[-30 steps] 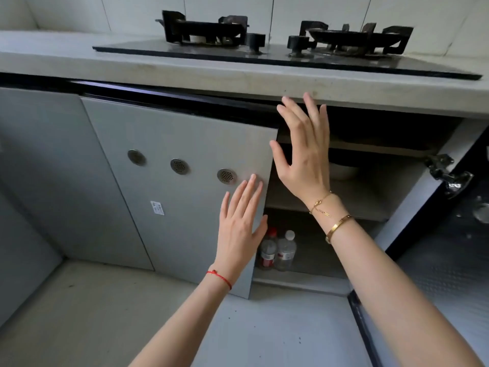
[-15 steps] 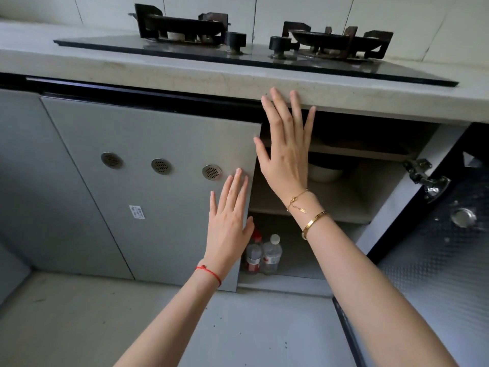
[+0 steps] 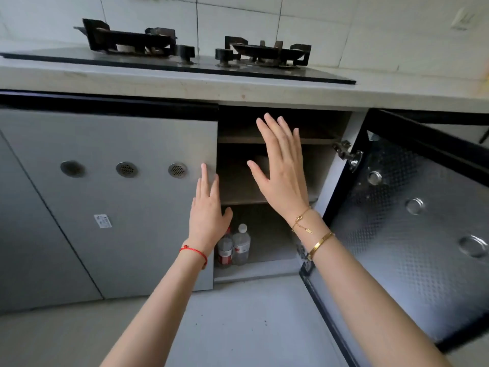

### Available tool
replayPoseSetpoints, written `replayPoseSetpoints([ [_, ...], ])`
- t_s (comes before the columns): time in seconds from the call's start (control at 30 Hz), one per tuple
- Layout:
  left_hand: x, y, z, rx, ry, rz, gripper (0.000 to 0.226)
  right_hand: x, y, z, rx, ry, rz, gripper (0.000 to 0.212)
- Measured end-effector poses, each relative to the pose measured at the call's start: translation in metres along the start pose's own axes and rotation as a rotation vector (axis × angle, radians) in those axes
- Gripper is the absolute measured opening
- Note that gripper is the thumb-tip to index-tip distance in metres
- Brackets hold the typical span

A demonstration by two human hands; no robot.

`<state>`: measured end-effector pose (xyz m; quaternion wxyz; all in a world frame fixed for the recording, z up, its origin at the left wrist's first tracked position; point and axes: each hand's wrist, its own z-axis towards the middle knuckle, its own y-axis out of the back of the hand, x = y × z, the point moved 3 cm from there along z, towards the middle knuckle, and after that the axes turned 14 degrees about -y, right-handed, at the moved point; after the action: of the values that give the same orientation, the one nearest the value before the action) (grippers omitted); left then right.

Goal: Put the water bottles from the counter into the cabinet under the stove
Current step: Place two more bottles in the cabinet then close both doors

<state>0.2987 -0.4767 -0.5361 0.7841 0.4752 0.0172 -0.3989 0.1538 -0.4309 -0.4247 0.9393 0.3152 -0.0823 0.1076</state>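
Water bottles [image 3: 234,246], two of them, are seen upright on the cabinet's bottom shelf [image 3: 267,268], just below and behind the left hand [image 3: 207,210], the nearer one. That hand is laid flat by the closed left door's [image 3: 119,197] edge. The right hand [image 3: 281,170] is held higher, fingers spread, nothing gripped.

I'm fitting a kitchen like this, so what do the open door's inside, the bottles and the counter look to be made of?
Open door: its inner face looks like embossed metal sheet or foil, silvery with a dimpled diamond pattern; which one I cannot tell.
Bottles: clear plastic, it seems, see-through with paper-like labels and one red and one white cap.
Counter: pale, matt and faintly mottled, probably stone or a composite.
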Motion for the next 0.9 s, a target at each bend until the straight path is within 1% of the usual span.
replayPoseSetpoints([
  [0.1, -0.016, 0.001, -0.004, 0.004, 0.029, -0.105, 0.076, -0.011, 0.029, -0.023, 0.001, -0.064, -0.023, 0.063],
  [0.17, -0.034, 0.000, -0.006, 0.012, 0.009, -0.161, 0.075, -0.021, 0.048, -0.038, -0.001, -0.109, -0.056, 0.062],
  [0.4, -0.125, -0.003, -0.014, -0.051, -0.281, -0.322, 0.060, -0.054, 0.114, -0.090, -0.074, -0.222, -0.203, 0.059],
  [0.6, -0.207, -0.011, -0.011, -0.016, -0.526, -0.435, 0.054, -0.081, 0.174, -0.128, -0.163, -0.307, -0.283, 0.055],
  [0.77, -0.277, -0.019, 0.002, -0.003, -0.711, -0.497, 0.051, -0.102, 0.223, -0.152, -0.301, -0.390, -0.307, 0.054],
  [0.9, -0.330, -0.033, 0.015, 0.051, -0.804, -0.512, 0.052, -0.127, 0.258, -0.165, -0.375, -0.486, -0.344, 0.057],
])
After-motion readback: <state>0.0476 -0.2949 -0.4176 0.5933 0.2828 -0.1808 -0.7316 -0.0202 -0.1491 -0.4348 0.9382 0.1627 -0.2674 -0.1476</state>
